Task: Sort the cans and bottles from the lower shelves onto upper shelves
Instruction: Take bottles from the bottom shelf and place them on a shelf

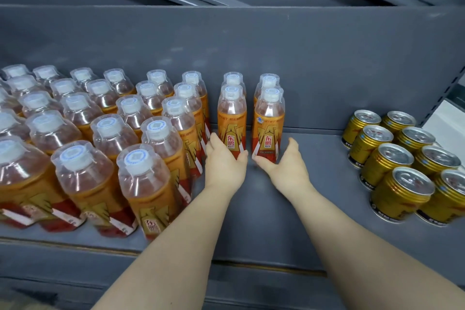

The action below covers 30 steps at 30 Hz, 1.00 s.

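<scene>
Arms extended; left hand (225, 162), right hand (283, 163) cupped, fingers curled.

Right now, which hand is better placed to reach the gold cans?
Right. The right hand cups the right bottle, nearest the cans across bare shelf; the left hand cups the left bottle, beside the packed bottles.

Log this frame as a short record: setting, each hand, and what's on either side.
setting: grey shelf
left hand: grips left bottle near its base
right hand: grips right bottle near its base
held bottles: upright, one more behind each
to the left: packed rows of bottles
to the right: gold cans, two rows
</scene>
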Each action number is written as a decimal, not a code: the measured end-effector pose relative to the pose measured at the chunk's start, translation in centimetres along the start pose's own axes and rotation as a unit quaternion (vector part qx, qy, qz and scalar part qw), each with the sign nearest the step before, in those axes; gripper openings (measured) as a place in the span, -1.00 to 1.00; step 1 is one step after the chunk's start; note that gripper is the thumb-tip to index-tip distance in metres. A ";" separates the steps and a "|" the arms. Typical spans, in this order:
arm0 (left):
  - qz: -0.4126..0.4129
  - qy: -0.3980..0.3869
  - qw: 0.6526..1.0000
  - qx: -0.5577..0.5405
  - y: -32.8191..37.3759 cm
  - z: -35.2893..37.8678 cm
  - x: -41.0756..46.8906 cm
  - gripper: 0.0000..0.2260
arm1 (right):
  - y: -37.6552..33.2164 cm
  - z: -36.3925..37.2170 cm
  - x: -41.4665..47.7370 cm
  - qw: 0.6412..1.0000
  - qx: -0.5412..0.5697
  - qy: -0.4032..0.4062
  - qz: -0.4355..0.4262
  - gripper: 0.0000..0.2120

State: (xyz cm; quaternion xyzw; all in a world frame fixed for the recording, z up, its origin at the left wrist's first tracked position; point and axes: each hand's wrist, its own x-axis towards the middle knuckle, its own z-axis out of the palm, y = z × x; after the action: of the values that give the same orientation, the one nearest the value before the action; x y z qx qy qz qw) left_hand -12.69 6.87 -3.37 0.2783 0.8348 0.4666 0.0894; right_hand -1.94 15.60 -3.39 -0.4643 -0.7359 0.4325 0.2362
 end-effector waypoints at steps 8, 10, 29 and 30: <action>0.164 -0.069 0.973 0.147 -1.4 -2.4 -4.5 -0.42 | -0.2 -1.6 -6.2 0.988 -0.144 -0.004 -0.052 -0.37; 0.196 -0.087 0.959 0.183 -1.7 -3.5 -5.9 -0.43 | -0.1 -1.8 -7.9 0.983 -0.171 -0.001 -0.059 -0.39; 0.225 -0.165 0.908 0.313 -9.0 -15.5 -19.8 -0.47 | -0.5 3.6 -26.2 0.951 -0.293 -0.056 -0.078 -0.40; 0.218 -0.153 0.911 0.314 -9.6 -16.2 -19.9 -0.48 | -1.0 4.2 -26.5 0.950 -0.293 -0.064 -0.086 -0.40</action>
State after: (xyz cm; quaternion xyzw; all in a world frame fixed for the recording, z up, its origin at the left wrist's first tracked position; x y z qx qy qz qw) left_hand -6.52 -19.78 -4.59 0.5350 0.8329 0.1403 0.0201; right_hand 6.54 -9.89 -3.26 -0.4190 -0.8812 0.2043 0.0782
